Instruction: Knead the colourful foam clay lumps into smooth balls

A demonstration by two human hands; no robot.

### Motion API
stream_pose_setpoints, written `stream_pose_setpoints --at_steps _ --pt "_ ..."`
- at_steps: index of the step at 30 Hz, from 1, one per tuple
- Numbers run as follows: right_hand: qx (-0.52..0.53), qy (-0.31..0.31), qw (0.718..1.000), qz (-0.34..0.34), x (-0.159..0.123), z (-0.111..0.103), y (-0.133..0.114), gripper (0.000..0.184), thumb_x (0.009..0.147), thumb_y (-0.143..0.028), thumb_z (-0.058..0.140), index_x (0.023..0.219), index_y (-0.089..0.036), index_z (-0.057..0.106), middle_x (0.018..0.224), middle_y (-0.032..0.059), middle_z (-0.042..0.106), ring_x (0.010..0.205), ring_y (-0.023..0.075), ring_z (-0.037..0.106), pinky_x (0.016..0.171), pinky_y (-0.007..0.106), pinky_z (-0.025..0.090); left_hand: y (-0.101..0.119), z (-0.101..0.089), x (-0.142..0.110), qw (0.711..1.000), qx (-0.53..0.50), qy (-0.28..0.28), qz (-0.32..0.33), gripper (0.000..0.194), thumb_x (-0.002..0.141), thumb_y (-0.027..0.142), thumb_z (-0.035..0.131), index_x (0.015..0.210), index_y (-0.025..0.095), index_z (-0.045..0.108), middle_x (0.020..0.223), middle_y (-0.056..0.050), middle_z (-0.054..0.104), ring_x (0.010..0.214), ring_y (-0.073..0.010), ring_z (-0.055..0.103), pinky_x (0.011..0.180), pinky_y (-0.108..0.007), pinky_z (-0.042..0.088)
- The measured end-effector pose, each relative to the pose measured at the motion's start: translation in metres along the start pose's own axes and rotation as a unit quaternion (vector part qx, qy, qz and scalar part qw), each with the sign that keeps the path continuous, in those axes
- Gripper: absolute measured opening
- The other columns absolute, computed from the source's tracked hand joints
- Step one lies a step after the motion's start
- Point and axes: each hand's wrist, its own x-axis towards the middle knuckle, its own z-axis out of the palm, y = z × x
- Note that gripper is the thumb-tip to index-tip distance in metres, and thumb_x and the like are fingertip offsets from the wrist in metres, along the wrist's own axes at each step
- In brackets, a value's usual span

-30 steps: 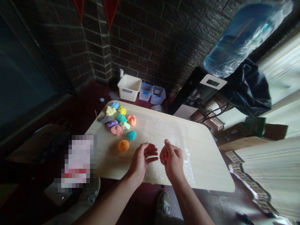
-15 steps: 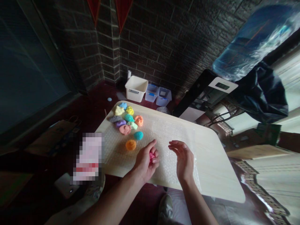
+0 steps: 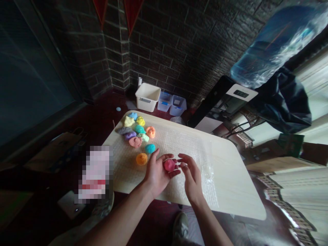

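A pink-red clay ball (image 3: 169,165) rests on the fingers of my left hand (image 3: 156,173), which cups it palm up above the bubble wrap sheet (image 3: 179,143). My right hand (image 3: 191,174) is just to the right, its fingertips touching the ball's side. Both hands hover over the near edge of the light wooden table (image 3: 238,184). Several colored clay lumps lie at the table's far left, the nearest being an orange one (image 3: 141,159) and a teal one (image 3: 150,148).
A white bin (image 3: 148,97) and two clear boxes (image 3: 171,104) stand on the floor by the brick wall. A black stand with a display (image 3: 225,99) is at the right. A pixelated patch (image 3: 96,172) sits left of the table.
The pink ball passed from my right hand to my left, which closed on it and has now opened under it. My right hand came back to touch it.
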Motion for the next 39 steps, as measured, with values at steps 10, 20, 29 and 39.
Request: stream_pose_setpoints --at_steps 10,20,29,39 --pt "-0.041 -0.089 0.995 -0.026 0.005 0.001 0.003 0.032 0.095 -0.036 0.074 0.125 -0.026 0.073 0.123 0.0106 0.072 0.113 0.029 0.068 0.091 0.042 0.059 -0.014 -0.009 0.005 0.985 0.171 -0.011 0.015 0.057 0.103 0.062 0.028 0.119 0.017 0.061 0.095 -0.01 0.071 0.074 -0.0251 0.07 0.065 -0.037 0.055" --pt "0.402 0.027 0.877 0.262 0.04 0.015 -0.004 0.047 0.09 -0.06 0.071 0.067 -0.019 0.068 0.051 -0.0024 0.053 0.044 0.0121 0.051 0.046 0.026 0.048 0.03 -0.032 -0.042 0.546 0.709 0.066 0.441 0.019 0.096 0.025 0.056 0.114 0.021 0.062 0.101 -0.008 0.069 0.097 -0.0269 0.066 0.089 -0.043 0.053" --pt "0.38 0.009 0.868 0.32 0.044 0.034 -0.011 0.016 0.083 -0.032 0.067 0.079 -0.017 0.068 0.071 0.0064 0.072 0.053 0.0165 0.067 0.046 0.024 0.049 0.066 -0.072 -0.03 0.329 0.849 0.171 0.377 0.054 0.088 0.027 0.076 0.136 0.013 0.057 0.128 -0.019 0.065 0.115 -0.0395 0.062 0.099 -0.055 0.053" --pt "0.314 0.008 0.901 0.299 0.033 0.021 0.002 0.017 0.08 -0.031 0.074 0.087 -0.016 0.075 0.077 0.0044 0.071 0.058 0.0144 0.064 0.048 0.023 0.046 0.06 -0.07 -0.022 0.361 0.83 0.137 0.403 0.031 0.089 0.014 0.069 0.119 0.019 0.064 0.119 -0.014 0.07 0.112 -0.0355 0.066 0.098 -0.051 0.055"
